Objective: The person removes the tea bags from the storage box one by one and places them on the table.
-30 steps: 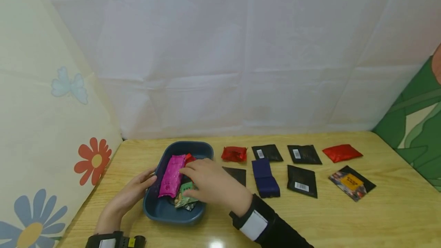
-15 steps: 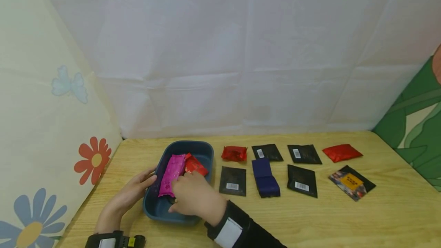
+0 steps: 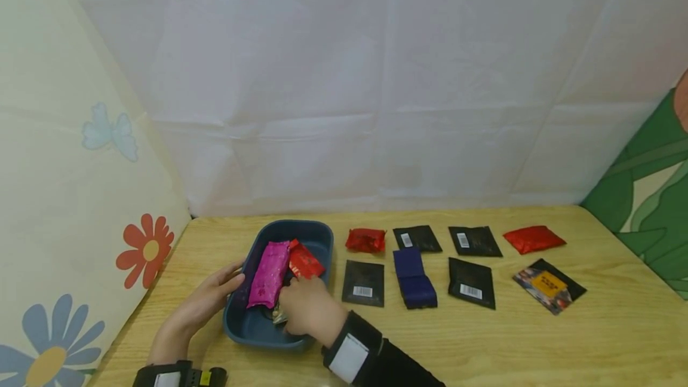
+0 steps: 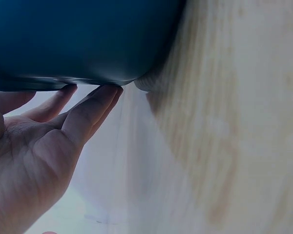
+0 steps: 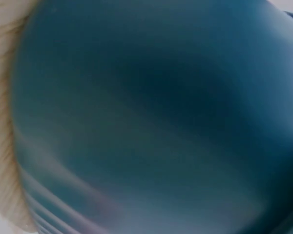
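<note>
A blue bin (image 3: 244,330) is seen near the back left corner of the bench (image 3: 537,339), its far rim close to the back edge. Its outer wall is touched by the left hand (image 3: 206,294), whose grip is loosely extended, fingertips laid against the side without being closed round anything. The right hand (image 3: 312,309) is lowered inside the bin's right half; its fingertips are hidden by the hand itself, so whether anything is held by that grip cannot be told. In the right wrist view, the frame is filled by blurred blue wall and the hand is not shown. Beneath the fingers a gold-toned packet (image 3: 279,316) is mostly covered. Beside it a pink packet (image 3: 269,273) is laid lengthwise, and a red packet (image 3: 303,260) is partly overlapped by the knuckles. Two rows of wrappers, including a navy folded strip (image 3: 414,278), are spread from the bin toward the right edge, with narrow gaps between. Wood grain is shown between the front row and the near edge, which is cut off by the frame, as are both forearms.
</note>
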A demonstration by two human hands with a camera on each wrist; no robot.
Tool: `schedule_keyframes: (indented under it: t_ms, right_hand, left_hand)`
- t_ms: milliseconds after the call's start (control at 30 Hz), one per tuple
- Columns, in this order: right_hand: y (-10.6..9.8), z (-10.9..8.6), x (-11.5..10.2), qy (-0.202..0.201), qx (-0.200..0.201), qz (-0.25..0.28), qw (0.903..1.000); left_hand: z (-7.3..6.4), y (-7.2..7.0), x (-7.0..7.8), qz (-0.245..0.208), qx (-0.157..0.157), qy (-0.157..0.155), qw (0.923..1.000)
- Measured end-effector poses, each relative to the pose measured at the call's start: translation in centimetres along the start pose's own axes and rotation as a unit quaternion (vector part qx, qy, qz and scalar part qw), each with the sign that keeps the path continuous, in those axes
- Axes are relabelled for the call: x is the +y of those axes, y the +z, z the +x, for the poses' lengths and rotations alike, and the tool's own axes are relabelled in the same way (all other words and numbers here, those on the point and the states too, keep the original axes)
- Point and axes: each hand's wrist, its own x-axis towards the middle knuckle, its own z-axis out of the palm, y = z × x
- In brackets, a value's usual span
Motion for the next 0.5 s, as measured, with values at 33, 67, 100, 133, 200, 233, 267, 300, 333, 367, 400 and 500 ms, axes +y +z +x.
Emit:
schedule_keyframes:
  t_ms: [33,67,100,133,200,233,267,300,333,367,400,500]
  right_hand:
    - [0.04,0.04,0.02,0.001,-0.002,0.001,1.0000]
    - [0.09,0.07,0.03,0.002,-0.005,0.001,1.0000]
    - [0.12,0.09,0.04,0.003,-0.007,0.001,1.0000]
    - [0.14,0.09,0.05,0.003,-0.005,0.001,1.0000]
    - [0.19,0.10,0.05,0.003,0.002,0.002,1.0000]
    - [0.23,0.11,0.05,0.002,0.007,0.002,1.0000]
    - [0.26,0.11,0.05,0.001,0.012,0.003,0.9999]
    - [0.28,0.12,0.04,0.001,0.016,0.002,0.9999]
    - [0.31,0.13,0.03,0.000,0.019,0.002,0.9998]
    - [0.34,0.15,0.02,-0.001,0.019,0.003,0.9998]
    - [0.36,0.17,0.00,0.000,0.016,0.004,0.9999]
    - [0.38,0.24,-0.05,0.003,0.003,0.008,1.0000]
  left_hand:
    - [0.01,0.00,0.01,0.000,0.000,-0.001,1.0000]
    - [0.01,0.00,0.02,0.000,0.000,-0.002,1.0000]
    - [0.02,0.00,0.02,0.000,-0.001,-0.002,1.0000]
    - [0.03,-0.01,0.02,0.000,-0.001,-0.001,1.0000]
    - [0.04,-0.02,0.00,0.000,0.000,-0.001,1.0000]
    - [0.05,-0.02,-0.01,0.000,-0.001,-0.001,1.0000]
    - [0.05,-0.03,-0.01,0.000,-0.001,0.000,1.0000]
    - [0.05,-0.04,-0.02,0.000,-0.002,0.001,1.0000]
    - [0.05,-0.05,-0.02,0.000,-0.003,0.001,1.0000]
    - [0.04,-0.06,-0.02,0.000,-0.004,0.001,1.0000]
    - [0.03,-0.06,-0.02,-0.001,-0.005,0.002,1.0000]
    - [0.01,-0.06,-0.02,-0.003,-0.008,0.004,1.0000]
